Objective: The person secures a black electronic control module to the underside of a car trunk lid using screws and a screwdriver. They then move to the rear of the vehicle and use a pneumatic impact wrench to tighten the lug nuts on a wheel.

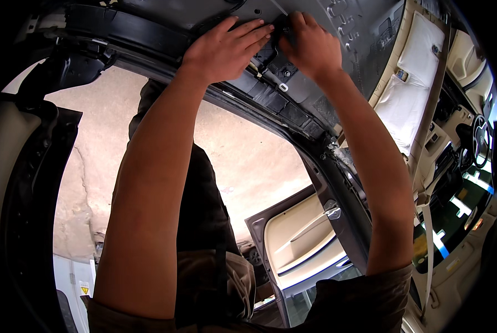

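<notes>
My left hand (pixel 222 51) lies with fingers stretched out over the dark grey metal floor panel (pixel 326 55) of a car. Its fingertips reach toward a small black part (pixel 275 47) fixed on that panel. Beside it, at the right, my right hand (pixel 315 49) has its fingers curled down against the same spot. What those fingers grip is hidden under them. A small pale oval clip (pixel 283 87) sits on the black sill edge (pixel 270 102) just below the hands.
A beige door panel (pixel 298 244) stands open at lower right. White-covered seats (pixel 408 105) and a steering wheel (pixel 481 139) are at the right. Below the sill lies pale concrete ground (pixel 248 144). A long black strip (pixel 132 30) runs along the upper left.
</notes>
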Motion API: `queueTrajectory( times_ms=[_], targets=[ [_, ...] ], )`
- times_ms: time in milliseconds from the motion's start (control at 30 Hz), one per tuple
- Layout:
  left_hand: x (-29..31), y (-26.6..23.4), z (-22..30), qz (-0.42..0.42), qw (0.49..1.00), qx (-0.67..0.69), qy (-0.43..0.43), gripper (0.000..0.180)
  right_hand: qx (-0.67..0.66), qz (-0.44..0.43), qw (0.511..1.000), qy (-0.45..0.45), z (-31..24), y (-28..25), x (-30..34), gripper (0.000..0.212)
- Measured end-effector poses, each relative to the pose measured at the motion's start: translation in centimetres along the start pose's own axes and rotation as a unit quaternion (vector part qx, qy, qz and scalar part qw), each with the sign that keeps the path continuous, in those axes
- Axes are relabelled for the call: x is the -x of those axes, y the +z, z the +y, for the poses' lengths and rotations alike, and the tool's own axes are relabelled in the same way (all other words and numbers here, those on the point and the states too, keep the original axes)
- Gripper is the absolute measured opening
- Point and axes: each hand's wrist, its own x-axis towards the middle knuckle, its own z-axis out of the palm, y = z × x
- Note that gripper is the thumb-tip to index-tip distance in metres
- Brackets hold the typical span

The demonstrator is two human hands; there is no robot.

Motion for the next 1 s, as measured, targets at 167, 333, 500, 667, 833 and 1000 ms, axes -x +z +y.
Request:
queueTrajectory(
  times_ms=[167,333,500,667,833,1000],
  targets=[
    [-0.3,-0.3,0.1,-0.016,0.998,-0.056,0.008,0.056,0.133,0.000,0.988,-0.077,0.2,0.8,-1.4,0.020],
    [-0.2,0.2,0.0,0.035,0.999,0.005,0.005,0.055,0.156,-0.032,0.986,-0.059,0.8,2.2,-2.6,0.017],
    [0.0,0.2,0.0,0.024,1.000,0.000,-0.004,0.057,0.096,0.072,0.983,-0.136,0.4,0.5,-1.1,0.016],
    [-0.2,0.2,0.3,0.025,0.999,-0.031,-0.005,0.061,0.126,0.093,0.973,-0.167,1.7,1.2,-1.1,0.014],
    [-0.1,-0.5,0.1,0.010,0.999,-0.039,0.000,0.062,0.132,0.023,0.982,-0.130,1.7,1.2,-1.0,0.018],
    [-0.1,-0.6,0.1,0.008,0.999,-0.041,0.000,0.063,0.070,-0.141,0.984,0.085,-0.6,-0.2,-1.6,0.028]
  ],
)
